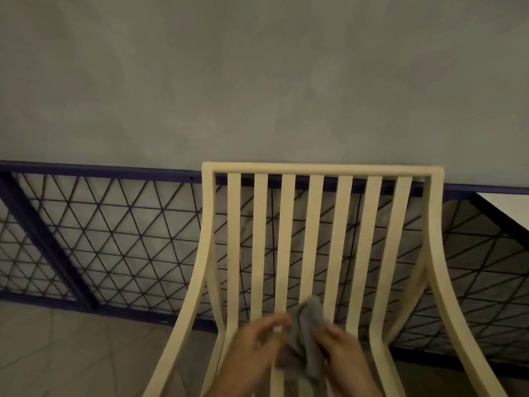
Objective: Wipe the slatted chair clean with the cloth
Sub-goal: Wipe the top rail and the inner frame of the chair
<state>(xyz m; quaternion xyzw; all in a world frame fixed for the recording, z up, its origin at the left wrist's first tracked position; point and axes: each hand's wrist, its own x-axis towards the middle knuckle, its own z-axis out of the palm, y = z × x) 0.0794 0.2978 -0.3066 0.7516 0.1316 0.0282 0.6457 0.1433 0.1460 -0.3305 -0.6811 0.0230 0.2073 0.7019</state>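
The left hand [254, 346] and right hand [345, 352] bunch the grey cloth [307, 336] between them, fingers curled into it, low against the middle slats [312, 239] of the cream chair [322, 169]. I'd fold it flat, then run each slat top to bottom, edges too.

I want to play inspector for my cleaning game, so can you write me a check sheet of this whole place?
Surface: pale floor with faint lines, dimly lit.
Job's things: cream slatted chair, upright; grey cloth bunched against its lower slats.
Clutter: nothing seen.
Hands: left hand and right hand on either side of the cloth; fingers too blurred to tell the grip.
Cables: nothing seen.
Surroundings: dark mesh railing behind the chair, grey wall beyond, white table corner at the right.
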